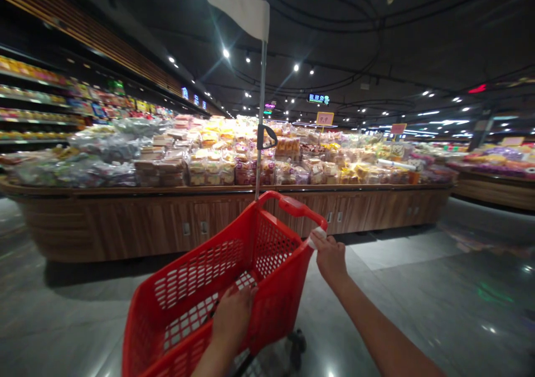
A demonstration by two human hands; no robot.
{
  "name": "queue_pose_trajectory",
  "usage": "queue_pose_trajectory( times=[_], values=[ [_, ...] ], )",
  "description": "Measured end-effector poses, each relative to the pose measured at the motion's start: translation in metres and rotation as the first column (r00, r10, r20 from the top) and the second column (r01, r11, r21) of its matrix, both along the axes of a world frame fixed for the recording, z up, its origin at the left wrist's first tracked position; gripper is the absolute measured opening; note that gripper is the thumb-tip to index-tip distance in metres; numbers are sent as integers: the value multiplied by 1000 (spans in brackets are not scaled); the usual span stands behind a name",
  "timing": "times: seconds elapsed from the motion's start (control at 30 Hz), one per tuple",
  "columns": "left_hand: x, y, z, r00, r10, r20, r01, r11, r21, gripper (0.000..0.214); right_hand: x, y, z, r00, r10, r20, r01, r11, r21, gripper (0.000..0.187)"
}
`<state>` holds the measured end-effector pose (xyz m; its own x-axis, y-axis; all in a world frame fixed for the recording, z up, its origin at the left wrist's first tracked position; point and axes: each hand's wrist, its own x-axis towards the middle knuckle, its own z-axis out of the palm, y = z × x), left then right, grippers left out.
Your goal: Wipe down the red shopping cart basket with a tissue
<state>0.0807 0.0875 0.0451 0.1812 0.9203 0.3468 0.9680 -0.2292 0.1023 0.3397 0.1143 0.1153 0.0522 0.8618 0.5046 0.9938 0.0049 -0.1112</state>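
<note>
A red plastic shopping cart [200,288] with perforated walls fills the lower middle of the head view; its basket looks empty. My left hand [232,315] is closed over the cart's near rim. My right hand [330,254] grips the right end of the red handle bar [298,209], where a white patch shows under the fingers. A metal pole [261,120] rises from the cart with a white flag [240,0] at the top.
A long wooden display counter [167,221] stands just ahead, piled with bagged and boxed snacks [217,154]. Wall shelves [37,104] line the left. Another display island [497,170] sits at the right. Price signs [325,118] stand above; the glossy grey floor [418,299] spreads right.
</note>
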Motion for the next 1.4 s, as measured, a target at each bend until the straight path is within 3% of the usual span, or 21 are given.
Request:
queue_pose_trajectory(
  times=[0.2, 0.43, 0.53, 0.67, 0.73, 0.9, 0.97, 1.07, 1.2, 1.3, 1.4],
  values=[
    [-8, -2, -2, 998, 55, -25, -54, 998, 34, 50, -25, -17, -18, 981, 194, 13, -194, 981, -1, 46],
    [-25, -5, 0, 990, 128, -58, -127, 992, 14, 49, 15, -18, 14, 993, -60, -100, 63, 998, 31, 46],
    [-31, -5, 2, 992, 117, -53, -116, 993, 19, 48, 1, -26, 6, 996, -41, -81, 43, 999, 24, 48],
    [-40, -5, 2, 994, 100, -43, -100, 995, 17, 47, -31, -40, -15, 992, 113, -54, -111, 993, 35, 51],
    [-45, -4, 2, 995, 88, -41, -88, 996, 8, 46, -31, -43, -13, 988, 135, -70, -133, 990, 37, 52],
    [-60, -7, -1, 998, 55, -30, -55, 998, -19, 48, 6, -45, 13, 988, -47, -145, 55, 997, 53, 47],
    [-64, -8, -1, 998, 59, -22, -60, 998, -23, 48, 6, -50, 14, 985, -81, -155, 91, 994, 59, 47],
    [-67, -10, 2, 998, 58, -1, -58, 998, -25, 46, -17, -60, -6, 991, -1, -137, 14, 995, 95, 51],
    [-71, -11, 5, 999, 9, 46, -7, 999, -46, 46, -38, -68, -42, 971, 222, -93, -204, 964, 173, 62],
    [-79, -10, 2, 997, -16, 73, 20, 999, -47, 45, -19, -64, -52, 957, 243, -159, -181, 928, 325, 60],
    [-81, -10, 2, 994, -65, 82, 66, 998, -7, 43, 10, -59, -51, 921, 283, -267, -99, 834, 543, 51]
  ],
)
